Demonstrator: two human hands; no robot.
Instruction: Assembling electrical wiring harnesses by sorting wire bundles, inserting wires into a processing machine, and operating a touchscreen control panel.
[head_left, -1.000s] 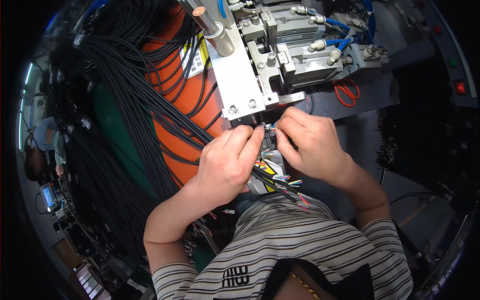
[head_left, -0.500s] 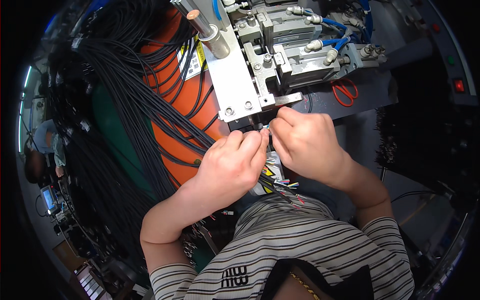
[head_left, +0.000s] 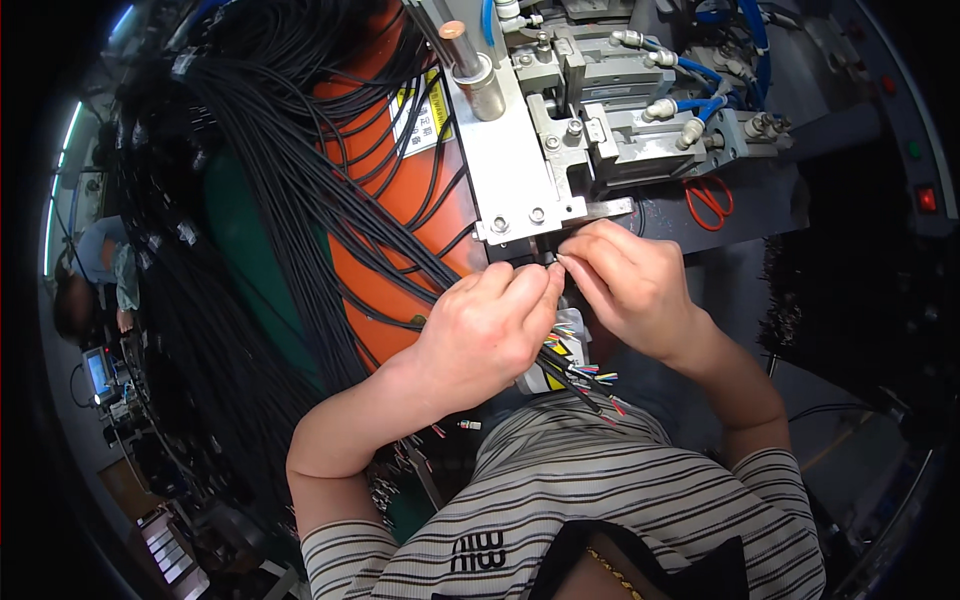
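Note:
My left hand (head_left: 490, 325) and my right hand (head_left: 635, 285) meet fingertip to fingertip just below the front end of a bright metal plate (head_left: 510, 175) on a pneumatic fixture. Both hands are closed in a pinch. What lies between the fingers is tiny and mostly covered; only a pale speck shows. Several black cables with stripped, coloured wire ends (head_left: 600, 376) poke out beneath my left hand toward my striped shirt. A thick bundle of black cables (head_left: 310, 195) runs down from the far left, passing behind my left hand and forearm.
Metal cylinders with blue air tubes (head_left: 690, 75) fill the far side. Red-handled scissors (head_left: 708, 203) lie right of the fixture. The bundle crosses an orange surface (head_left: 350, 265). A lit red button (head_left: 927, 200) is at the far right. Another person (head_left: 100, 260) sits at far left.
The whole scene has shifted slightly right and down in the picture. My right fingers have straightened a little; both hands stay pinched together at the same spot by the fixture.

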